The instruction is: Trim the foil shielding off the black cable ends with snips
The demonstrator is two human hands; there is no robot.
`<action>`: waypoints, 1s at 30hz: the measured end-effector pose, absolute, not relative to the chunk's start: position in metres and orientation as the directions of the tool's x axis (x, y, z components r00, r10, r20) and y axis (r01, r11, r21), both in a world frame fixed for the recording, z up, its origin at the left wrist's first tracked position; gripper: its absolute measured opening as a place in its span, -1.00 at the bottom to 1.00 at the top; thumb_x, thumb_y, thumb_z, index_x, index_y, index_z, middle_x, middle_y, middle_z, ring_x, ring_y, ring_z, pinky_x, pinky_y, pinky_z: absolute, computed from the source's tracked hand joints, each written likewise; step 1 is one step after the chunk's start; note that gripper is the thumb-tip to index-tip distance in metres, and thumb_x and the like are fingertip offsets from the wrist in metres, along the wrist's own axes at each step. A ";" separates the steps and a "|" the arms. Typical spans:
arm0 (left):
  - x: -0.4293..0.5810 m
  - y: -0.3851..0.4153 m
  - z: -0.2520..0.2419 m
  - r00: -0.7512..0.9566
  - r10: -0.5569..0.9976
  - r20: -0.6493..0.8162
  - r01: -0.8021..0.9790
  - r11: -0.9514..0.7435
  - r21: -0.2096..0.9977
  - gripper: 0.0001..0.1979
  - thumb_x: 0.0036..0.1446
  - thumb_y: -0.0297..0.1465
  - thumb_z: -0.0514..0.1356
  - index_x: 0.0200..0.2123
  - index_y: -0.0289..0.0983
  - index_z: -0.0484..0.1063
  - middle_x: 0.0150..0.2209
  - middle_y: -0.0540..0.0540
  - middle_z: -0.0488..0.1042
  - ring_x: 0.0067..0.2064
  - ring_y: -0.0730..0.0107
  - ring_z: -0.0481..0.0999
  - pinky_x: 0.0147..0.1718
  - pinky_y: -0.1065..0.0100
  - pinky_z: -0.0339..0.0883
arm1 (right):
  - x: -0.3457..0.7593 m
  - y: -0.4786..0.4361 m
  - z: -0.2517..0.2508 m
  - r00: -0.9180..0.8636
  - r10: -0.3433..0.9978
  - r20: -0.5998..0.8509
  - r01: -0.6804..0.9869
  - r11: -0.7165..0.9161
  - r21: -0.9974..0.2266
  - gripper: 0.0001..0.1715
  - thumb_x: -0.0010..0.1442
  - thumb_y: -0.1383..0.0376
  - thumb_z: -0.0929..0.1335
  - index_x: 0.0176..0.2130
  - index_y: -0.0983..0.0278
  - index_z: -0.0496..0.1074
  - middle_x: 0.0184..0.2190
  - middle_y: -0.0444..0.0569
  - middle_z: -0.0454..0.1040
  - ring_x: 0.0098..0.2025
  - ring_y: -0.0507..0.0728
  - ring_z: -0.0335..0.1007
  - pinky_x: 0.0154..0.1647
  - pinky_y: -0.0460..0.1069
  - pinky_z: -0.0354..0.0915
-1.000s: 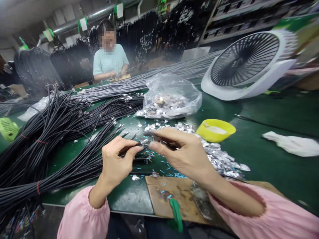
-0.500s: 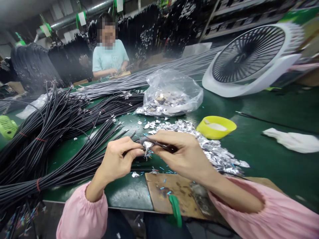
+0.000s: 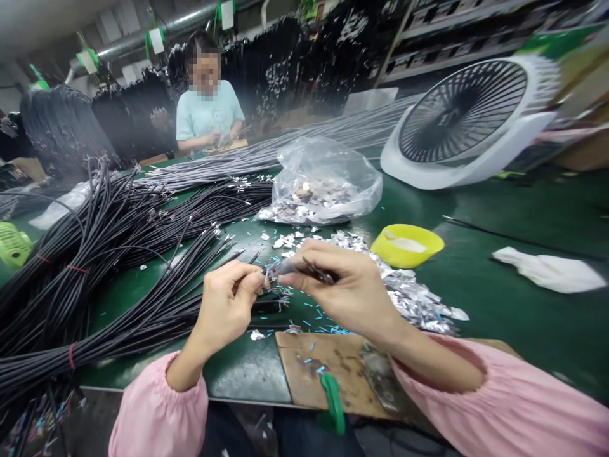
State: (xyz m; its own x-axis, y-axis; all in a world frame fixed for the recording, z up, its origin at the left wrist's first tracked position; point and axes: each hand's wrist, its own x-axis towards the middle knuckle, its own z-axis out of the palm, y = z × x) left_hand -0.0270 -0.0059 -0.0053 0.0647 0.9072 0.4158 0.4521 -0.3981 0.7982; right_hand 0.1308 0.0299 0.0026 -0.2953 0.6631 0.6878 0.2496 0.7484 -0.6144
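My left hand [image 3: 228, 301] is closed, thumb and forefinger pinching the end of a black cable [image 3: 267, 275] over the table. Thin wires stick out of that end toward the other hand. Closed around a small dark metal hand tool [image 3: 320, 273], my right hand [image 3: 349, 289] has its fingertips close to the cable end. The tool's exact kind is mostly hidden by the fingers. Grey material shows at the right fingertips. Under both hands lie stripped cable ends and small blue offcuts [image 3: 311, 311]. Bundled black cables [image 3: 157, 311] run off to the left.
Silver foil scraps [image 3: 419, 301] heap beside a yellow bowl [image 3: 404, 246]. Behind stands a clear plastic bag [image 3: 328, 184] of scraps. A white fan [image 3: 457, 120] and a white cloth [image 3: 547, 270] are on the right. A stained board [image 3: 328, 368] lies in front. Another person [image 3: 209, 114] works across the table.
The foil piece between my hands is no longer visible there; bare wires show instead. Both hands have shifted slightly left, and the view has turned a little.
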 end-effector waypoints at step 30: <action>-0.023 -0.009 -0.002 -0.017 0.957 0.289 0.491 -0.244 0.836 -0.86 0.05 -0.39 0.20 -0.47 -0.30 0.52 -0.56 -0.05 0.48 -0.55 0.46 0.46 -0.57 0.46 0.31 | 0.131 0.026 0.001 -0.312 0.742 0.594 0.384 0.670 -0.635 -0.83 0.08 0.38 0.26 -0.47 0.31 0.42 -0.56 -0.08 0.46 -0.55 0.00 0.32 -0.56 -0.12 0.21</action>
